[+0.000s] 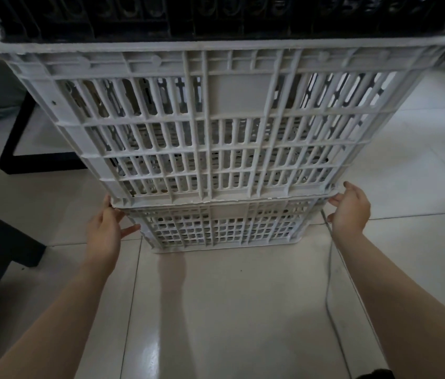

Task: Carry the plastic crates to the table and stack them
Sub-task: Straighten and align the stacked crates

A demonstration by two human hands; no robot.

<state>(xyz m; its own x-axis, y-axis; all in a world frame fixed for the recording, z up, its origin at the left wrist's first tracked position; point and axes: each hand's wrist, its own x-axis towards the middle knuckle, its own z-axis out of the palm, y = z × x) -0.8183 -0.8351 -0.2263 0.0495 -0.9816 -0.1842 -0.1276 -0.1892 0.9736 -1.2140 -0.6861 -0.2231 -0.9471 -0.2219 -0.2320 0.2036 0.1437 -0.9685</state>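
I have both hands, left and right, open at the corners where the upper grey crate sits on the lower grey crate, on the tiled floor. Risk: the black crate nested on top makes lifting top-heavy; it could slip. No readable labels.

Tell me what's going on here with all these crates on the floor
A person is bent over a stack of plastic crates standing on the tiled floor. The left hand and right hand are at opposite ends of the seam where the upper white crate sits on the lower white crate, fingers spread, not yet closed in a firm grip. A black crate sits on top. Nothing is lifted; the stack is on the floor.
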